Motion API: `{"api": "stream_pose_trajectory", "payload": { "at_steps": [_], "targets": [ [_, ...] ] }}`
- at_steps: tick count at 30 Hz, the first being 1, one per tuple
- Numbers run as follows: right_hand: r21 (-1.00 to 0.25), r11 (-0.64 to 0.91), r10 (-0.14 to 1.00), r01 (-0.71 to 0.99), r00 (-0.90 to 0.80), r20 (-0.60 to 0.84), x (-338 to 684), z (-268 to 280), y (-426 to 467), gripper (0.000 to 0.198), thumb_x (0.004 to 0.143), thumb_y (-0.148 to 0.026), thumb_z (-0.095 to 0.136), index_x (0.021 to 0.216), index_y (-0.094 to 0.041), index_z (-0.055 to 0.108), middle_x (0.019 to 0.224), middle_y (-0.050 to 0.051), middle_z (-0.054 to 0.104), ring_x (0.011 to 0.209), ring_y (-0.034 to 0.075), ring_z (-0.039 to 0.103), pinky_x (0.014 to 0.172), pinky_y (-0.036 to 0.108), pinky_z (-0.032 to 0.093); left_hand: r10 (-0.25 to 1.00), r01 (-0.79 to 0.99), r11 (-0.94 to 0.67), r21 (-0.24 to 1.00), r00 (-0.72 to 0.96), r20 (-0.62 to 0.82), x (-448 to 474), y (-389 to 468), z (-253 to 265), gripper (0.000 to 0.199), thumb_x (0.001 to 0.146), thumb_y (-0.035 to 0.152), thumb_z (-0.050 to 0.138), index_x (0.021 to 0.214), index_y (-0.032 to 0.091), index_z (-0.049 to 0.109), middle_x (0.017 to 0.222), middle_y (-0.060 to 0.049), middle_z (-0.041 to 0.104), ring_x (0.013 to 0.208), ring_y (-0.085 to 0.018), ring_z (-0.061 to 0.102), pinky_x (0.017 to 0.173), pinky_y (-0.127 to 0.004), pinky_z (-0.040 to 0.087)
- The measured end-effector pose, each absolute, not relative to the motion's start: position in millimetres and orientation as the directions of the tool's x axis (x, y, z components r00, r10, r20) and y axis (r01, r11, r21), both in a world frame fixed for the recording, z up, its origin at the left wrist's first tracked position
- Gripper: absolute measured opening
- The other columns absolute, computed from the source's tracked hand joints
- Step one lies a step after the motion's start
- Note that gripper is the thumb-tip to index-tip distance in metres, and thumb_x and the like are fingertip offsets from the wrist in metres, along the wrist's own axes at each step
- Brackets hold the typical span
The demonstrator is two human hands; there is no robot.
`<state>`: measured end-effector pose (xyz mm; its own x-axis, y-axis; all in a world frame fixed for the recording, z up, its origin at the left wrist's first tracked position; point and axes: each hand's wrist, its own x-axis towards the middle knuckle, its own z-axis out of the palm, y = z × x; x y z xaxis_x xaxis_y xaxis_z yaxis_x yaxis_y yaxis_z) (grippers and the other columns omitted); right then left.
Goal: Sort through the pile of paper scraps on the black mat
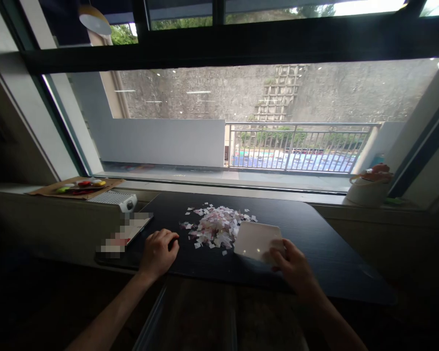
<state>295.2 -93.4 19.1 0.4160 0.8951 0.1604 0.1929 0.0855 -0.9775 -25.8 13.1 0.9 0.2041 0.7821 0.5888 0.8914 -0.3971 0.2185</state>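
A heap of small white and pinkish paper scraps [219,225] lies on the dark table [314,248], with a few loose pieces round its edges. My right hand [294,263] grips the right side of a white, rectangular, shallow plastic container [256,240]. The container is tilted up at the heap's right edge, and its smooth, shiny face points toward me. Left of the heap, my left hand [159,252] rests near the table's front edge with its fingers curled in. Nothing shows in it, and it is apart from the scraps.
A booklet-like flat item [137,231], partly blurred out, lies at the table's left edge. Behind it are a white projector-like device [115,199] and a brown board [47,191] with colourful pieces. A white bucket [368,190] stands on the right sill below the window.
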Motion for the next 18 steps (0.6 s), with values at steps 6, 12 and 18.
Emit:
{"api": "stream_pose_trajectory", "payload": {
  "at_steps": [6, 12, 18],
  "targets": [
    [-0.984, 0.098, 0.938, 0.148, 0.317, 0.141, 276.5, 14.7, -81.9, 0.030, 0.069, -0.040, 0.063, 0.089, -0.017, 0.060, 0.073, 0.003, 0.069, 0.064, 0.019, 0.065, 0.047, 0.027, 0.053, 0.776, 0.893, -0.397, 0.212, 0.203, 0.598, -24.9, 13.3, -1.6, 0.021, 0.079, 0.025, 0.046, 0.083, 0.020, 0.066, 0.085, -0.005, 0.066, 0.083, -0.022, 0.060, 0.084, -0.040, 0.043],
    [-0.990, 0.095, 0.939, 0.103, 0.321, 0.124, 267.7, 14.0, -78.0, 0.030, 0.068, -0.039, 0.064, 0.088, -0.018, 0.060, 0.071, 0.002, 0.069, 0.065, 0.019, 0.066, 0.049, 0.026, 0.054, 0.765, 0.889, -0.403, 0.216, 0.198, 0.613, -23.5, 13.8, -3.7, 0.018, 0.078, 0.021, 0.048, 0.081, 0.020, 0.066, 0.083, -0.005, 0.065, 0.082, -0.022, 0.059, 0.083, -0.040, 0.043],
    [-0.996, 0.063, 0.965, 0.069, 0.248, 0.079, 259.6, 10.7, -79.0, 0.032, 0.068, -0.040, 0.066, 0.089, -0.017, 0.061, 0.070, 0.002, 0.070, 0.063, 0.019, 0.065, 0.047, 0.026, 0.053, 0.765, 0.893, -0.392, 0.220, 0.184, 0.617, -21.4, 11.9, -1.6, 0.016, 0.077, 0.019, 0.050, 0.081, 0.021, 0.065, 0.083, -0.004, 0.065, 0.081, -0.021, 0.059, 0.085, -0.040, 0.043]
  ]
}}
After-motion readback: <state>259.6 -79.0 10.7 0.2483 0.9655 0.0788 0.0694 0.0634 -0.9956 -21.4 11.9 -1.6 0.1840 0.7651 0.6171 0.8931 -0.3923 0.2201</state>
